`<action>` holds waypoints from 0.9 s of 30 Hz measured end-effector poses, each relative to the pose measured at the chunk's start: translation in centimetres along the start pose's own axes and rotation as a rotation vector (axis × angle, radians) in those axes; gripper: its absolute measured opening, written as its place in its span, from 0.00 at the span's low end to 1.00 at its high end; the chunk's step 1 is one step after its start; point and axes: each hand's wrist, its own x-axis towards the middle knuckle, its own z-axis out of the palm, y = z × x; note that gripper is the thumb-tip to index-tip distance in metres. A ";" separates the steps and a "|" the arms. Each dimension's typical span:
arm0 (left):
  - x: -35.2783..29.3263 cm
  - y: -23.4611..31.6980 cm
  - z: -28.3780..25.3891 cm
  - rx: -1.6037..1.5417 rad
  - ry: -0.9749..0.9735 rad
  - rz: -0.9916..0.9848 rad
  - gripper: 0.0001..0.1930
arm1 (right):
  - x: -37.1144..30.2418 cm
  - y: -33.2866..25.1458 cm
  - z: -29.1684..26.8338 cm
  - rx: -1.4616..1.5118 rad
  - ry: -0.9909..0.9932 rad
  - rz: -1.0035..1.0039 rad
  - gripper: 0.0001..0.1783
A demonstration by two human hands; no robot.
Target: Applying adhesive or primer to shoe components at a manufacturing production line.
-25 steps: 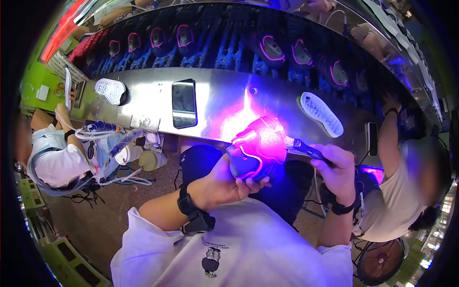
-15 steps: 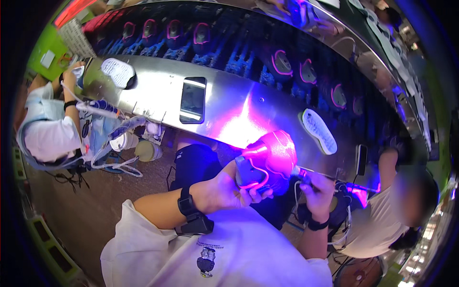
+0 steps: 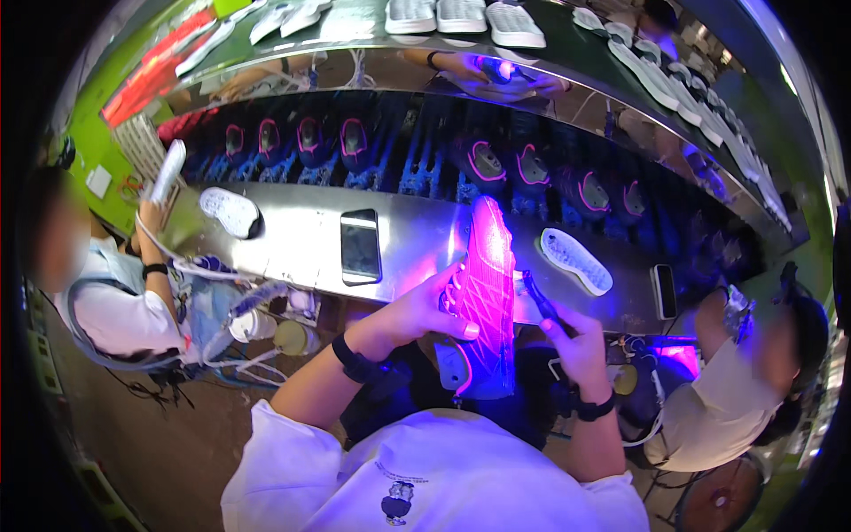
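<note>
My left hand [image 3: 417,310] is closed around a shoe upper [image 3: 490,297], gripping it from the left side. The upper glows pink and violet under the light; its toe points away from me and its dark heel is nearest my body. To the right of it, my right hand [image 3: 581,348] grips a slim dark-handled brush [image 3: 539,300]. The brush's front end is beside the upper's edge; whether it touches cannot be made out. On the metal bench [image 3: 425,213], just beyond my right hand, lies a white shoe sole [image 3: 575,261].
A phone [image 3: 360,246] lies on the bench, another phone [image 3: 663,293] at its right. Behind runs a dark conveyor [image 3: 408,146] carrying several shoes with pink outlines. Soles [image 3: 516,27] line the shelf above. Co-workers sit on both sides; hoses and pots [image 3: 297,338] hang at left.
The shoe upper has been turned so its length points away from me. My view has tilted up, bringing the shelf of soles in. The left co-worker's hand now holds up a white sole.
</note>
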 end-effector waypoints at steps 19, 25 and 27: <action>13.0 4.3 -14.3 0.799 0.662 -0.286 0.51 | -2.8 9.0 -3.4 0.194 -0.170 0.030 0.26; 23.0 9.8 -23.8 1.421 0.784 -0.584 0.26 | -1.0 7.8 -7.2 0.343 0.051 0.269 0.30; 25.2 9.0 -27.4 1.569 0.822 -0.547 0.20 | -1.0 9.2 -7.6 0.309 0.089 0.300 0.30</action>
